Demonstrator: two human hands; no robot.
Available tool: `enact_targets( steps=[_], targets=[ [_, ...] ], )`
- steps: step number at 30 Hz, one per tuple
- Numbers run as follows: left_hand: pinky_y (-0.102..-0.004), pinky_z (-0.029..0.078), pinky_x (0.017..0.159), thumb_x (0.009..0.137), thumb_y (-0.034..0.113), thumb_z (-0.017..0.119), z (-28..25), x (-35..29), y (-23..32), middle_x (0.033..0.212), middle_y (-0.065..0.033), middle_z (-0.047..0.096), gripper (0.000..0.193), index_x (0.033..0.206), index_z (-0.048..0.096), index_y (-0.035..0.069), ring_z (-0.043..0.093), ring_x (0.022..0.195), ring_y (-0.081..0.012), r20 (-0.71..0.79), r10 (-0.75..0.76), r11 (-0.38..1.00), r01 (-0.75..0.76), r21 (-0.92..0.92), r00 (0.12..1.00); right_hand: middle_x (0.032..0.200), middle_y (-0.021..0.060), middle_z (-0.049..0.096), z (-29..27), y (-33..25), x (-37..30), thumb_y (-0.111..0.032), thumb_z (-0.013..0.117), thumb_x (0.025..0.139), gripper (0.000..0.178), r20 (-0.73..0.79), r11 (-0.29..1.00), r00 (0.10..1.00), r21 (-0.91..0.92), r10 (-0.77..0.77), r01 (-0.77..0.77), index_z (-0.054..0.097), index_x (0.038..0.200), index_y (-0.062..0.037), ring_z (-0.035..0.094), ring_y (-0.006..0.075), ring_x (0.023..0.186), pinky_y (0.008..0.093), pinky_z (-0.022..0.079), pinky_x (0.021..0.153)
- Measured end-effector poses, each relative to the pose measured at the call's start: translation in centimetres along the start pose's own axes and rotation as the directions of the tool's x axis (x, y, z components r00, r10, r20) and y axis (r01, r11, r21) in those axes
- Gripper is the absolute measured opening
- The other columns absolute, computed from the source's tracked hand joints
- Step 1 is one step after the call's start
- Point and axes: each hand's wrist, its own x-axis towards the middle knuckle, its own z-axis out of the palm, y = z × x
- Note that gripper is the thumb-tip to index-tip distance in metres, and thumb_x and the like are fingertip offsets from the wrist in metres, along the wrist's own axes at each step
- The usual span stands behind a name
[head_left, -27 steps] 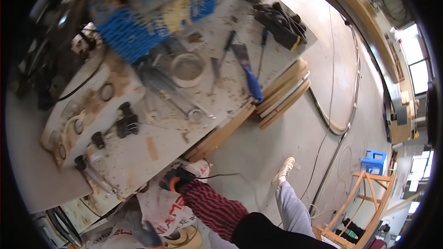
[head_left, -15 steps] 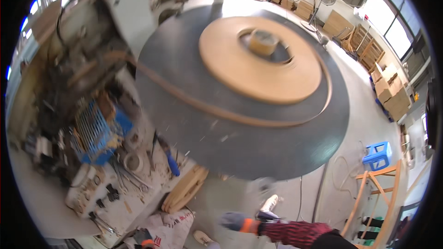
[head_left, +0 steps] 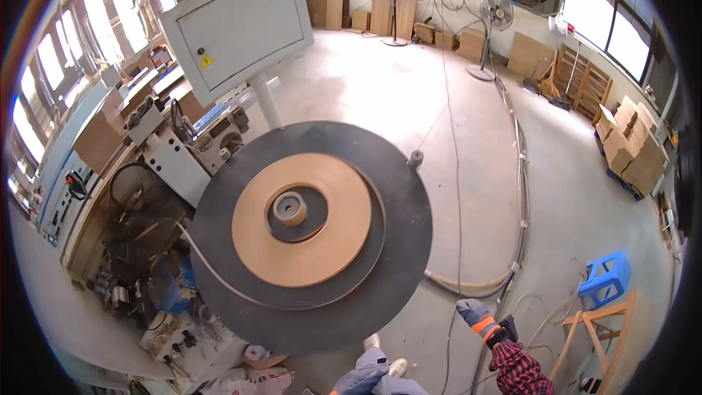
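My right hand (head_left: 475, 313), in a grey glove with an orange cuff, is held out over the floor to the right of a round dark turntable (head_left: 406, 241). Its fingers look curled in, and nothing shows in them. Low in the picture, my left hand (head_left: 361, 380), gloved alike, lies near my legs with its fingers stretched out. A wide coil of wood-coloured edge banding (head_left: 344, 227) rests flat on the turntable around a central hub (head_left: 289, 208). From the coil a loose strip (head_left: 219, 278) curves along the front toward the machine at left. Neither hand touches the coil.
A grey control box (head_left: 241, 33) stands on a post behind the turntable. At left is a cluttered machine bench (head_left: 157, 322) with tools. Cables (head_left: 522, 197) run across the floor at right, near a blue stool (head_left: 605, 279) and a wooden frame (head_left: 596, 329). A fan (head_left: 497, 14) stands farther back.
The view has swung, so the turntable and coil appear lower and farther left, and the control box shows fully. My right hand has moved right, away from the turntable's front; my left appears farther right.
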Motion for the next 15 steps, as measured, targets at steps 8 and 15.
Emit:
enact_targets(
  steps=[8,15],
  targets=[
    [-0.0384,0.044,0.086,0.085,0.022,0.055,6.8,20.3,15.9,0.111,-0.0120,0.058,0.034,0.112,0.057,0.003,0.055,0.100,-0.0248,-0.235,0.345,0.933,-0.305,0.192,0.909,0.074,0.0166,0.060,-5.4,10.8,8.6,-0.025,0.044,0.084,0.024,-0.174,0.955,0.975,-0.285,-0.140,0.087,0.057,0.074,-0.0075,0.058,0.0345,0.068,0.0446,0.045,0.061],
    [-0.0286,0.048,0.075,0.087,0.013,0.052,7.1,32.0,17.9,0.094,-0.0102,0.065,0.021,0.103,0.061,0.003,0.062,0.085,-0.0210,-0.212,0.389,0.674,-0.120,0.729,0.896,0.084,0.0141,0.061,-9.2,24.2,4.5,-0.024,0.047,0.084,0.021,0.345,0.767,0.821,-0.620,0.454,-0.164,0.059,0.095,-0.0094,0.060,0.0295,0.082,0.0418,0.046,0.070]
  ],
)
